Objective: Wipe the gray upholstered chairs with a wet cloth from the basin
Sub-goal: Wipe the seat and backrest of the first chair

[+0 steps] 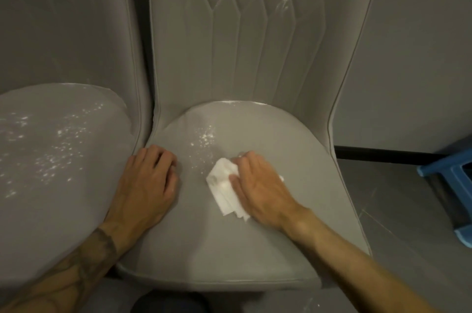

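Two gray upholstered chairs stand side by side. Left of the middle seat [229, 248], we see the neighbouring chair [63, 159], its smooth rounded cushion dotted with white specks. On the seat's left edge our left hand [145, 185] rests loosely, holding nothing. At the seat's centre our right hand [258, 190] presses a folded white cloth [222, 185], fingers curled over it. Right of the seat, a blue plastic stool [454, 179] stands on the floor [396, 210].

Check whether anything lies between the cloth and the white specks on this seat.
Nothing visible does. The cloth, held by the right hand, sits just short of the specks across bare seat; the left hand rests off to the side, clear of that path.
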The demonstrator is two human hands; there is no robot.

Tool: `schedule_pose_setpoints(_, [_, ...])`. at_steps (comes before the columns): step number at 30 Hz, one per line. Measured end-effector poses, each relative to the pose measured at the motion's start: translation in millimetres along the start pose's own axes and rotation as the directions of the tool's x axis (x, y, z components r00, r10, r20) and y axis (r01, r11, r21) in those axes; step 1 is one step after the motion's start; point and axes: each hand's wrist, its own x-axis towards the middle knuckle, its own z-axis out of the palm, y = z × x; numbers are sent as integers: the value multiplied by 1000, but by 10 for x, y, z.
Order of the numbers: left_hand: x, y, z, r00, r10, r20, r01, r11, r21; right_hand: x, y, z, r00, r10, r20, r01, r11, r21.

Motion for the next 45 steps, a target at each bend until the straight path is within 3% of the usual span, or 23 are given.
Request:
schedule_pose_setpoints(2, [0,8,-1,1000,8,-4,-8,1000,5,20,300,-154,991,131,-18,-132,988,-78])
schedule_pose_setpoints(5, [13,18,-7,1000,5,-6,-5,1000,4,11,511,-238,920,371,-129,-390,901,-193])
schedule_pose_setpoints(6, [18,22,-10,1000,2,-4,-2,1000,1,-8,350,-181,926,354,-131,-373,910,-183])
schedule_pose_setpoints(9, [15,29,-21,1000,-4,1,4,1000,-1,-237,-288,108,991,118,-56,-120,993,-22])
schedule_pose_setpoints(11, [15,32,-32,1000,-8,5,8,1000,2,-344,-262,62,999,22,-41,-21,1000,12])
schedule_pose_setpoints(13, [16,41,-36,1000,-9,12,9,1000,4,-321,81,-89,992,120,-41,-123,990,-76])
schedule_pose_setpoints(16, [15,43,-36,1000,-8,8,8,1000,9,-242,477,-237,902,403,-154,-426,887,-175])
schedule_pose_setpoints(17, [13,48,-35,1000,-10,7,10,1000,10,-202,398,-213,885,429,-183,-458,872,-173])
schedule_pose_setpoints(20, [4,31,-33,1000,-14,7,14,1000,8,-216,-70,67,952,265,-154,-281,955,-98])
schedule_pose_setpoints(23, [9,37,-53,1000,-13,21,13,1000,4,-89,108,54,978,158,-134,-168,983,-69])
schedule_pose_setpoints(27, [-15,25,-104,998,5,66,-5,1000,-6,518,765,-94,886,430,-173,-460,861,-217])
schedule_pose_setpoints(30, [-122,-62,-182,990,69,120,-73,997,27,1000,752,-17,786,572,-233,-614,766,-190])
schedule_pose_setpoints(32, [-178,-139,-239,982,115,148,-128,988,84,1166,503,146,844,496,-204,-530,831,-171])
schedule_pose_setpoints(35, [-185,-176,-283,984,100,146,-121,981,148,1084,373,232,957,244,-155,-264,955,-132])
schedule_pose_setpoints(37, [-206,-168,-267,986,85,142,-108,980,165,1132,594,118,950,281,-139,-302,939,-165])
schedule_pose_setpoints(39, [-225,-165,-249,990,58,125,-77,985,152,1292,764,44,888,434,-152,-458,866,-203])
schedule_pose_setpoints(41, [-229,-158,-242,994,25,110,-41,989,144,1482,630,73,862,484,-151,-507,833,-224])
schedule_pose_setpoints(45, [-245,-143,-247,994,1,105,-14,992,123,1521,58,308,971,215,-101,-223,972,-72])
